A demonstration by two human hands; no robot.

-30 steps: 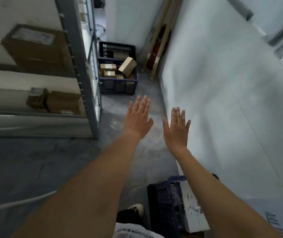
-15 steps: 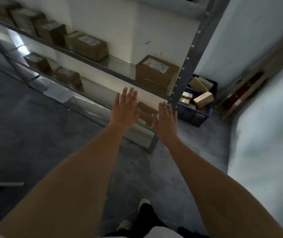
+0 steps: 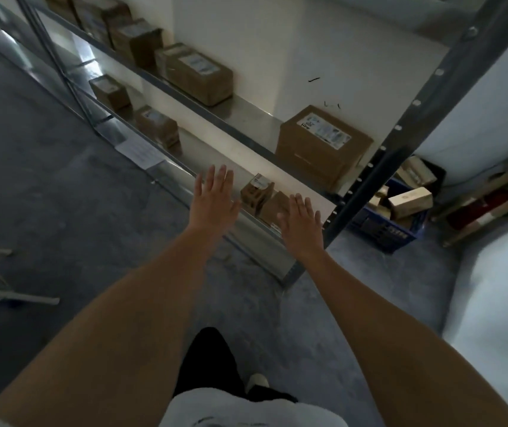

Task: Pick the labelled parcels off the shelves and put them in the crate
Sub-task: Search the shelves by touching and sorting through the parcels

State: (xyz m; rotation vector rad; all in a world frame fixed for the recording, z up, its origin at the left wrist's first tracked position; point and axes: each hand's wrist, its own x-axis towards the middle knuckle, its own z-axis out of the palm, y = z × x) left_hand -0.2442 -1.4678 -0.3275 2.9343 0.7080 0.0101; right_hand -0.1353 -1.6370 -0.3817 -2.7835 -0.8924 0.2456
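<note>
Both hands reach empty, fingers straight: left hand [image 3: 214,200], right hand [image 3: 302,221]. Between them, just beyond the fingertips, sits a small brown labelled cardboard parcel [image 3: 257,192] on the grey metal shelf [image 3: 305,188]; probably light, stiff, best gripped by opposite sides.

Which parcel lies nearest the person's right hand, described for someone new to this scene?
Start at the dark shelf upright beside the blue crate. On the lower shelf just left of it lies a small brown parcel, partly behind the right hand. Its neighbour, the perforated box, stands upright.
</note>
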